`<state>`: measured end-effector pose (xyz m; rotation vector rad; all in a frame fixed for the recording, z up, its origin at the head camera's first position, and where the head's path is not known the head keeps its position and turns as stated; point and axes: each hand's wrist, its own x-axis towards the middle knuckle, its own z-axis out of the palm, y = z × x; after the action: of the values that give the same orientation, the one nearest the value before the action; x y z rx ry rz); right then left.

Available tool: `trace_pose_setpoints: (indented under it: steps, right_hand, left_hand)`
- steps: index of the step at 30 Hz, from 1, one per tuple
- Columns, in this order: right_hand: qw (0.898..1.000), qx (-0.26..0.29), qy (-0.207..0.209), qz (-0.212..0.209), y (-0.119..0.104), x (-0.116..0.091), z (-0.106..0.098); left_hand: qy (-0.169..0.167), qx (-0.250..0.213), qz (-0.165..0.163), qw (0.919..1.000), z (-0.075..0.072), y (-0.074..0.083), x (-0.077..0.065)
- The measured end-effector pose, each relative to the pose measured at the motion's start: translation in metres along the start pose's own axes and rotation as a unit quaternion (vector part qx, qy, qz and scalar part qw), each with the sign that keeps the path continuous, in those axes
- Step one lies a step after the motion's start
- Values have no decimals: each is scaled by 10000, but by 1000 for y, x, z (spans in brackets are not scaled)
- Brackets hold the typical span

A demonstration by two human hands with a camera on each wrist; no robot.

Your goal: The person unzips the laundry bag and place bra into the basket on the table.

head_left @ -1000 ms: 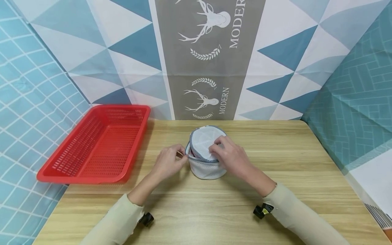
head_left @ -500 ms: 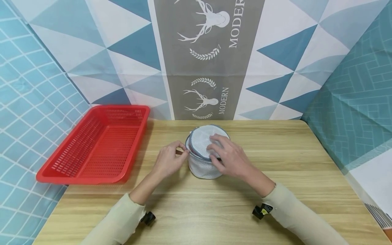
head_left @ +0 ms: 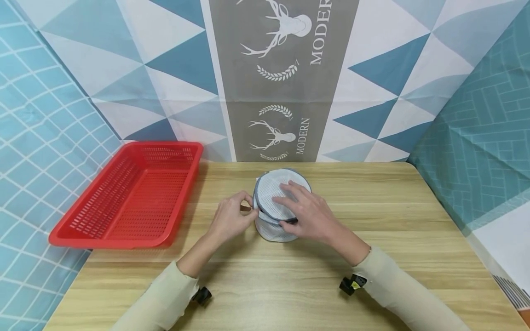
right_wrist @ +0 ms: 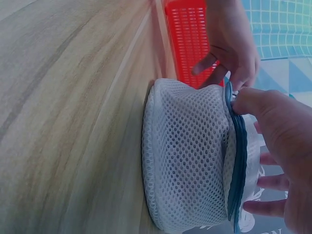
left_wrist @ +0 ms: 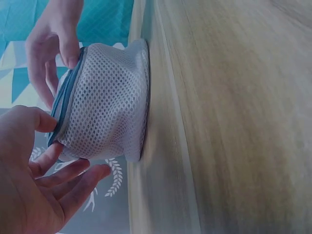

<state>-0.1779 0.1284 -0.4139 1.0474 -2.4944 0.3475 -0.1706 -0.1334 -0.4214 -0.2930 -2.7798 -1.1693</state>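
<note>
A round white mesh laundry bag [head_left: 276,232] with a blue-grey zip edge stands upright on the wooden table. Its round lid [head_left: 271,188] lies over the top, slightly tilted, with a gap along the front. At the left side of the rim, my left hand [head_left: 232,217] pinches the zip edge [left_wrist: 66,105] between thumb and index finger. My right hand [head_left: 308,212] rests on the lid with fingers spread, its thumb pressing at the front right rim, as the right wrist view shows beside the mesh wall [right_wrist: 187,151]. What lies inside the bag is hidden.
On the left of the table sits a red plastic basket [head_left: 165,236] with slotted walls. Patterned cloth [head_left: 273,92] hangs behind the table's back edge, and tiled-pattern sheets flank both sides. A small black camera is strapped to each wrist.
My right hand has gone from curled fingers near the lid's edge to spread fingers flat on it, and the lid sits lower over the opening. My left hand still pinches the rim.
</note>
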Motion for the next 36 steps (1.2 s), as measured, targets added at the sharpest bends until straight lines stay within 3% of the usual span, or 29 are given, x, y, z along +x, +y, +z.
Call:
trace_pose_setpoints:
  steps: [8, 13, 25, 36]
  right_hand:
    - [9996, -72, -265, -55, -3, 3, -3]
    - [9996, -114, -216, -118, -3, 4, -3]
    - [9937, 321, 720, -797, 10, 15, -17]
    - [9863, 1149, 1137, -318, 32, 39, -40]
  left_hand:
    - [-66, -37, 13, 10000, 0, -1, 0]
    - [-172, -241, 60, 9995, 2, -2, 1]
    - [-157, -377, 120, 9991, 3, -4, 3]
    - [-152, -287, 159, 9993, 3, -4, 1]
